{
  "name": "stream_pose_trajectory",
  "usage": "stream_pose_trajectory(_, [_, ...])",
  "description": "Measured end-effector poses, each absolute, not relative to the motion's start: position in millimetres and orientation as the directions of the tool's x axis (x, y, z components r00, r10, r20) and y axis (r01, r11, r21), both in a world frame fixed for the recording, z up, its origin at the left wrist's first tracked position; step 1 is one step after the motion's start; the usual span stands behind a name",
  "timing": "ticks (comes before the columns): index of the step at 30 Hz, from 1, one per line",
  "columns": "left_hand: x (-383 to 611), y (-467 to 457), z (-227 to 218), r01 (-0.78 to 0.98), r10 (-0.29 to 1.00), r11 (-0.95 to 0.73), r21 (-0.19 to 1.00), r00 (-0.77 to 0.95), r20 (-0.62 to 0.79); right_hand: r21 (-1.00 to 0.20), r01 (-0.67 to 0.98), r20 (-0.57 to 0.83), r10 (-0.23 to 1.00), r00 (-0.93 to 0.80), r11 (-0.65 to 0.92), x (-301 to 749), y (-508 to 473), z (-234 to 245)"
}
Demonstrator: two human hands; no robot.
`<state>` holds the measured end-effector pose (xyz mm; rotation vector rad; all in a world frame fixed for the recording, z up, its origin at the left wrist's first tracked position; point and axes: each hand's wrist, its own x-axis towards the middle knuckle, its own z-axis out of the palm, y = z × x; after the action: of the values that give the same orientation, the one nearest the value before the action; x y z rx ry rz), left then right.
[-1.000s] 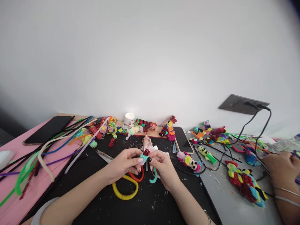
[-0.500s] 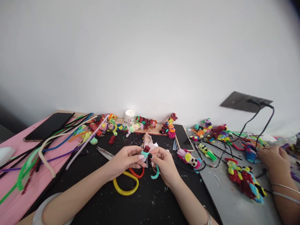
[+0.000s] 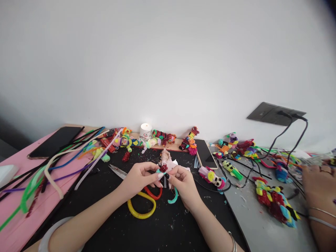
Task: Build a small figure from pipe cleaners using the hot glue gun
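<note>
My left hand (image 3: pixel 141 179) and my right hand (image 3: pixel 183 181) meet over the black mat (image 3: pixel 181 231), fingertips pinched together. Between them is a small piece made of a dark red fuzzy tuft (image 3: pixel 163 168) and a turquoise pipe cleaner (image 3: pixel 173 200), whose loose end curls below my right hand. Fingers cover most of it. Just behind stands a pale pink, stained object (image 3: pixel 166 156), possibly a glue gun. Scissors with yellow and red handles (image 3: pixel 141 214) lie open under my left hand.
Loose pipe cleaners (image 3: pixel 49 171) spread over the pink board at left, near a black phone (image 3: pixel 55 142). A paper cup (image 3: pixel 146 131) and several fuzzy dolls line the wall. Another phone (image 3: pixel 206 154) lies right of centre. A co-worker's hand (image 3: pixel 319 185) is far right, beside cables.
My hands stay nearly in place; the fingers have shifted slightly around the piece, and less turquoise shows between them. The co-worker's hand has moved right.
</note>
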<state>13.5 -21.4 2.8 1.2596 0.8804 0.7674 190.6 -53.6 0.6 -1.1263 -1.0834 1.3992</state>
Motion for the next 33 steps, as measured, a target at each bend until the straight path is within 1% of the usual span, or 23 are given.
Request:
stream_pose_trajectory(3, [13.8, -22.2, 6.1, 0.032, 0.898, 0.1, 0.994, 0.428, -0.104, -0.992, -0.098, -0.075, 0.993, -0.089, -0.084, 190.6, -53.3, 0.2])
stream_pose_trajectory(5, [14.6, -22.9, 8.7, 0.072, 0.924, 0.072, 0.995, 0.371, -0.093, -0.998, -0.053, -0.034, 0.995, -0.089, -0.039, 190.3, -54.5, 0.3])
stream_pose_trajectory(7, [15.5, -24.3, 11.1, 0.115, 0.945, 0.042, 0.992, 0.317, -0.077, -0.998, 0.029, 0.052, 0.997, -0.062, 0.053, 189.7, -57.4, 0.3])
stream_pose_trajectory(8, [15.9, -25.3, 12.0, 0.134, 0.951, 0.027, 0.991, 0.301, -0.066, -0.989, 0.096, 0.11, 0.993, -0.046, 0.114, 189.4, -59.4, 0.5])
stream_pose_trajectory(10, [16.3, -27.4, 13.4, 0.15, 0.959, -0.014, 0.989, 0.282, -0.029, -0.936, 0.254, 0.24, 0.97, -0.043, 0.242, 189.0, -64.0, 1.7])
stream_pose_trajectory(12, [16.1, -28.5, 13.7, 0.147, 0.96, -0.052, 0.988, 0.28, 0.009, -0.858, 0.377, 0.34, 0.936, -0.088, 0.347, 189.5, -68.0, 4.1])
stream_pose_trajectory(14, [15.0, -27.2, 13.2, 0.13, 0.958, -0.048, 0.99, 0.285, 0.008, -0.793, 0.442, 0.394, 0.906, -0.152, 0.419, 191.4, -69.6, 7.6])
stream_pose_trajectory(16, [13.2, -23.4, 12.0, 0.077, 0.956, 0.013, 0.997, 0.293, -0.035, -0.741, 0.489, 0.431, 0.885, -0.178, 0.46, 195.0, -67.9, 10.8])
stream_pose_trajectory(18, [11.1, -18.1, 10.2, -0.006, 0.953, 0.069, 0.998, 0.295, -0.064, -0.689, 0.567, 0.474, 0.873, -0.119, 0.451, 199.4, -63.4, 12.3])
stream_pose_trajectory(20, [9.1, -13.0, 7.9, -0.108, 0.954, 0.125, 0.986, 0.287, -0.09, -0.625, 0.679, 0.508, 0.861, -0.02, 0.384, 203.5, -57.7, 11.2])
stream_pose_trajectory(22, [7.7, -9.6, 5.3, -0.198, 0.946, 0.184, 0.963, 0.303, -0.119, -0.558, 0.776, 0.475, 0.88, 0.009, 0.293, 206.3, -52.9, 7.8])
stream_pose_trajectory(24, [7.1, -8.4, 3.5, -0.27, 0.929, 0.245, 0.931, 0.339, -0.147, -0.508, 0.84, 0.382, 0.924, 0.024, 0.188, 207.5, -50.0, 3.1])
stream_pose_trajectory(26, [7.1, -8.8, 3.1, -0.325, 0.909, 0.3, 0.897, 0.383, -0.166, -0.481, 0.871, 0.293, 0.955, 0.053, 0.099, 207.9, -48.9, -1.0])
stream_pose_trajectory(28, [7.3, -9.8, 4.0, -0.356, 0.891, 0.34, 0.871, 0.418, -0.177, -0.467, 0.882, 0.249, 0.966, 0.071, 0.055, 208.3, -48.6, -3.2])
stream_pose_trajectory(30, [7.5, -10.8, 5.7, -0.372, 0.878, 0.359, 0.856, 0.445, -0.175, -0.458, 0.888, 0.238, 0.968, 0.078, 0.041, 209.3, -48.3, -3.0])
stream_pose_trajectory(33, [7.6, -11.8, 8.2, -0.383, 0.865, 0.374, 0.845, 0.472, -0.169, -0.464, 0.885, 0.257, 0.962, 0.092, 0.039, 211.9, -47.2, -0.1])
